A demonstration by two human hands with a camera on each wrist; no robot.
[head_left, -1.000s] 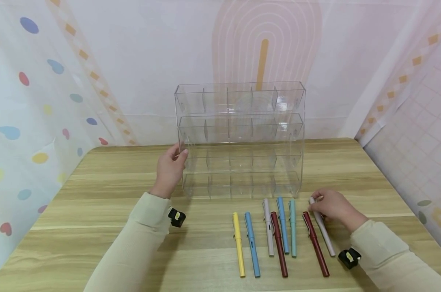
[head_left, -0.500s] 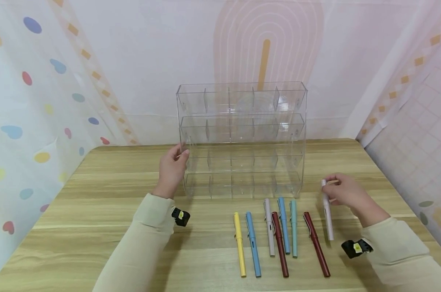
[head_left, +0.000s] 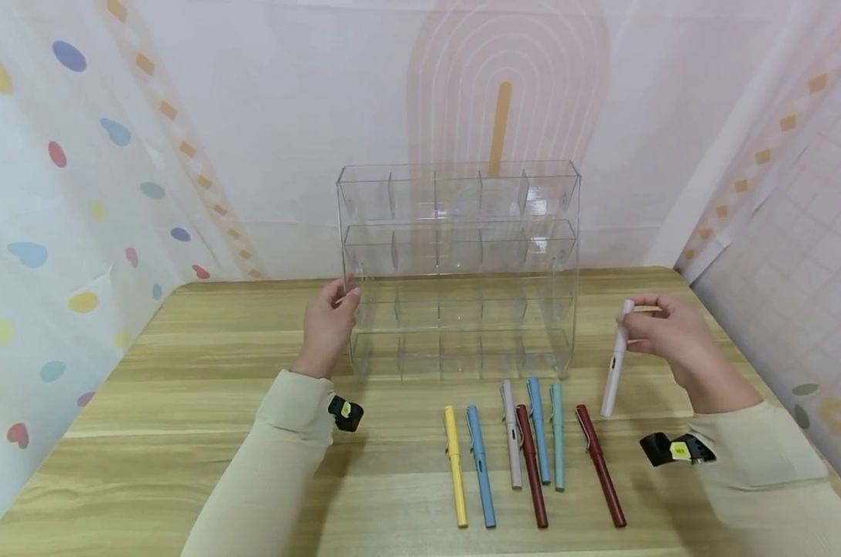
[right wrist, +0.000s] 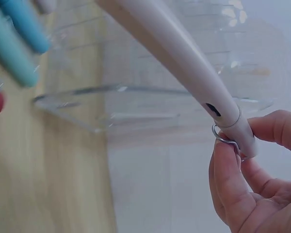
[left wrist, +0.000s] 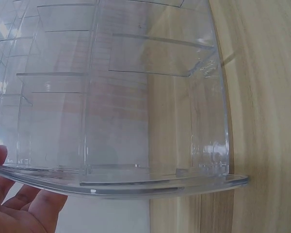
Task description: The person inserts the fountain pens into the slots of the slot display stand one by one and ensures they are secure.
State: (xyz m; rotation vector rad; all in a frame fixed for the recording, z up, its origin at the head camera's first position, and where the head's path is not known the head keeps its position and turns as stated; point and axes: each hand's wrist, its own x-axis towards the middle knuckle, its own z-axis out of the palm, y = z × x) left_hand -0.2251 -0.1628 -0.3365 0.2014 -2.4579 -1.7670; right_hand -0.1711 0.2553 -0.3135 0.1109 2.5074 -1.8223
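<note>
On the worktop [head_left: 183,433], the clear rack [head_left: 458,354] stood as before, its side edge pinched by the left hand [head_left: 328,325]. The right hand [head_left: 678,333] gripped a pale pen [head_left: 614,367] by its clip end, tilted and raised right of the rack; a second earlier it lay beside the rightmost dark red pen [head_left: 601,466].

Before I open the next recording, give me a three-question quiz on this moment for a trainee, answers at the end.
1. True or false: the left hand holds the yellow pen.
2. How many pens lie on the wooden table?
3. By which end does the right hand pinch the pale pen?

Key:
1. False; it grips the side of the clear tiered rack.
2. Seven.
3. The clip end.
</note>
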